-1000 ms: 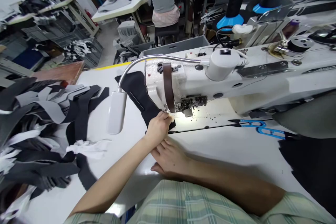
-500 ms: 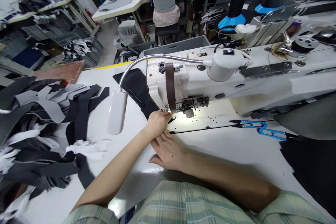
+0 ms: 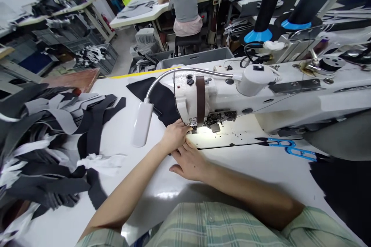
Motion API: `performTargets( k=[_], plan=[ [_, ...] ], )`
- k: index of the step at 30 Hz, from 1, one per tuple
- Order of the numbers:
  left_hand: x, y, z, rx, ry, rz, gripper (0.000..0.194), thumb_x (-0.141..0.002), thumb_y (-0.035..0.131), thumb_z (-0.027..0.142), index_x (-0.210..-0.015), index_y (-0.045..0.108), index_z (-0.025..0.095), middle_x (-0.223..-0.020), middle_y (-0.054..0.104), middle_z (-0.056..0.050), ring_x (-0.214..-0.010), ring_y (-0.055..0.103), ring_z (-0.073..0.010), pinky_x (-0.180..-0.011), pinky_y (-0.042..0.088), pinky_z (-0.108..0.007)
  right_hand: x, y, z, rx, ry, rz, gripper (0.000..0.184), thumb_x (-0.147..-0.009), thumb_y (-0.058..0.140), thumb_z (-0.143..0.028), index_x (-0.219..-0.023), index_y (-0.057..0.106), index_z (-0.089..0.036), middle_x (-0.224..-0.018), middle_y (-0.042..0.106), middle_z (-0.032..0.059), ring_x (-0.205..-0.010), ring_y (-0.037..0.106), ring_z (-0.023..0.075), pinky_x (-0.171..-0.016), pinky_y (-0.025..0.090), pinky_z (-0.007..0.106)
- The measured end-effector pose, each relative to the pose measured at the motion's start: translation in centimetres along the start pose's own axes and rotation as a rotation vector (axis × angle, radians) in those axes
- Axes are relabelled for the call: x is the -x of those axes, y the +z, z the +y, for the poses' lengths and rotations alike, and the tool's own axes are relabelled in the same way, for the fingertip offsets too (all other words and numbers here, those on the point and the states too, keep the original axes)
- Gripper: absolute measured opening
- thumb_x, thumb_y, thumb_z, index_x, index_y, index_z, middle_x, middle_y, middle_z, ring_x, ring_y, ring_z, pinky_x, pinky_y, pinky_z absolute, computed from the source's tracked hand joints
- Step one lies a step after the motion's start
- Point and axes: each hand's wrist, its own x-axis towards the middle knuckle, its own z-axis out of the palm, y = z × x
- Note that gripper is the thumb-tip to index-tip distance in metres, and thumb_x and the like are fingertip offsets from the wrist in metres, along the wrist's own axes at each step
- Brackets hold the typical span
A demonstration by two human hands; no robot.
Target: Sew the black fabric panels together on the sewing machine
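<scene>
A black fabric piece [image 3: 165, 102] lies flat at the left of the white sewing machine [image 3: 188, 94], partly behind its head and lamp. My left hand [image 3: 174, 137] presses on the fabric's near end beside the lit needle area, with fingers bent and close together. Its fingertips touch the cloth at the presser foot, which is mostly hidden. Just below, my right hand [image 3: 191, 161] rests flat with fingers stretched and thumb apart, its fingertips against the left hand. Any fabric under the right hand is hidden.
A white lamp [image 3: 143, 123] on a bendable neck hangs left of my hands. Grey and black fabric strips [image 3: 95, 123] heap at the left. Blue thread snips [image 3: 290, 146] and black cloth [image 3: 342, 193] lie right. Thread cones [image 3: 265, 11] stand behind; a person [image 3: 187, 0] sits beyond.
The black fabric has shifted a little left relative to the machine head. Both hands stay close together at the needle area. The whole view has moved slightly.
</scene>
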Motion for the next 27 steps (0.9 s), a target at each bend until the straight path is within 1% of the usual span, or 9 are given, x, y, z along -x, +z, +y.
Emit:
performTargets(
  k=[7, 10, 11, 13, 15, 19, 21, 23, 27],
  plan=[
    [-0.3, 0.5, 0.9, 0.047, 0.02, 0.003, 0.027, -0.079, 0.048, 0.005, -0.087, 0.07, 0.017, -0.08, 0.067, -0.008, -0.088, 0.06, -0.0196, -0.076, 0.051, -0.029, 0.4, 0.8, 0.2, -0.043, 0.024, 0.007, 0.046, -0.087, 0.056, -0.047, -0.117, 0.057, -0.012, -0.119, 0.057, 0.0185, -0.119, 0.048, 0.0326, -0.104, 0.035, 0.052],
    [0.9, -1.1, 0.4, 0.136, 0.087, -0.003, 0.022, -0.08, 0.054, 0.011, -0.092, 0.07, 0.018, -0.093, 0.069, -0.007, -0.094, 0.06, -0.0166, -0.085, 0.049, -0.026, 0.9, 1.7, 0.2, 0.029, -0.014, 0.096, 0.045, -0.09, 0.05, -0.042, -0.123, 0.052, -0.01, -0.116, 0.058, 0.0194, -0.116, 0.05, 0.0337, -0.098, 0.041, 0.052],
    [1.6, -2.1, -0.7, 0.151, 0.03, 0.028, 0.021, -0.08, 0.056, 0.014, -0.094, 0.069, 0.02, -0.099, 0.069, -0.006, -0.097, 0.06, -0.0154, -0.087, 0.049, -0.023, 1.0, 2.1, 0.5, 0.072, -0.064, 0.174, 0.05, -0.091, 0.046, -0.041, -0.127, 0.047, -0.007, -0.119, 0.056, 0.0225, -0.119, 0.048, 0.0354, -0.097, 0.041, 0.053],
    [4.4, -4.8, -4.4, 0.129, -0.255, 0.152, 0.021, -0.082, 0.057, 0.019, -0.099, 0.068, 0.023, -0.11, 0.067, -0.002, -0.104, 0.058, -0.0128, -0.09, 0.046, -0.019, 1.0, 3.0, 1.3, 0.121, -0.147, 0.293, 0.055, -0.093, 0.039, -0.043, -0.133, 0.04, -0.005, -0.128, 0.05, 0.0261, -0.125, 0.042, 0.0376, -0.095, 0.042, 0.054],
    [9.2, -7.9, -9.3, 0.05, -0.65, 0.309, 0.024, -0.086, 0.053, 0.021, -0.106, 0.065, 0.022, -0.117, 0.064, 0.0, -0.11, 0.055, -0.0119, -0.096, 0.041, -0.019, 0.9, 3.8, 2.4, 0.143, -0.196, 0.331, 0.06, -0.093, 0.037, -0.048, -0.136, 0.037, -0.005, -0.131, 0.048, 0.0263, -0.126, 0.042, 0.0391, -0.092, 0.045, 0.054],
    [21.0, -12.8, -19.5, -0.084, -1.173, 0.464, 0.033, -0.092, 0.038, 0.018, -0.117, 0.056, 0.007, -0.12, 0.058, -0.011, -0.117, 0.051, -0.0257, -0.1, 0.038, -0.039, 0.8, 4.1, 4.0, 0.192, -0.27, 0.327, 0.07, -0.09, 0.043, -0.053, -0.14, 0.033, -0.006, -0.12, 0.058, 0.0242, -0.111, 0.056, 0.0386, -0.08, 0.052, 0.048],
    [25.2, -13.8, -23.8, -0.077, -1.297, 0.452, 0.027, -0.091, 0.043, 0.021, -0.109, 0.059, 0.008, -0.112, 0.062, -0.012, -0.113, 0.053, -0.0314, -0.093, 0.042, -0.043, -0.3, 3.6, 4.5, 0.208, -0.282, 0.363, 0.067, -0.09, 0.046, -0.05, -0.141, 0.033, -0.008, -0.112, 0.062, 0.0214, -0.1, 0.062, 0.0357, -0.076, 0.053, 0.044],
    [27.4, -13.8, -26.8, -0.033, -1.319, 0.417, 0.027, -0.09, 0.048, 0.028, -0.103, 0.061, 0.008, -0.105, 0.065, -0.013, -0.105, 0.059, -0.0297, -0.087, 0.045, -0.038, -2.2, 3.1, 4.6, 0.237, -0.247, 0.419, 0.061, -0.091, 0.045, -0.047, -0.14, 0.036, -0.012, -0.115, 0.061, 0.0206, -0.1, 0.062, 0.0346, -0.079, 0.052, 0.044],
    [28.1, -13.0, -29.5, 0.013, -1.276, 0.388, 0.035, -0.088, 0.052, 0.034, -0.107, 0.057, 0.006, -0.109, 0.065, -0.015, -0.1, 0.06, -0.0232, -0.085, 0.045, -0.029, -6.5, 3.1, 5.1, 0.348, -0.093, 0.542, 0.056, -0.094, 0.034, -0.048, -0.124, 0.052, -0.004, -0.123, 0.055, 0.0298, -0.114, 0.053, 0.0428, -0.088, 0.046, 0.056]
  ],
)
